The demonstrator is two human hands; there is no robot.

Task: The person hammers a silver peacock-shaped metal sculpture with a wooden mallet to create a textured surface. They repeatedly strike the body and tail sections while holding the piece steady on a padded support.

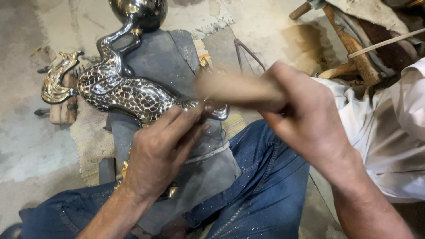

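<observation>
- Firstly, item: metal bird figure (119, 90), dark polished body with a gold scale pattern, long curved neck, lying across a grey padded block (177, 132) on the person's lap
- Left hand (159, 152): fingers curled and closed over the narrow end of the figure, fingertips (186, 116) pressing it down onto the block; the piece reaches away from the fingertips toward the far left
- Right hand (305, 117): fist closed round a wooden handle (234, 88), blurred with motion; the handle points from the knuckles toward the left fingertips; whether a tool tip touches the metal cannot be told
- Handling, judged: rigid, probably heavy for its bulk, slick on the polished parts; the scale relief gives some grip; the thin neck looks the weakest place, so the thick body or the narrow end near the left fingers seems the safer hold
- Beside the figure, beyond the left fingers: second gilt bird piece (57, 79) on the concrete floor (26, 146)
- Beyond the right knuckles: wooden stool legs (354, 48)
</observation>
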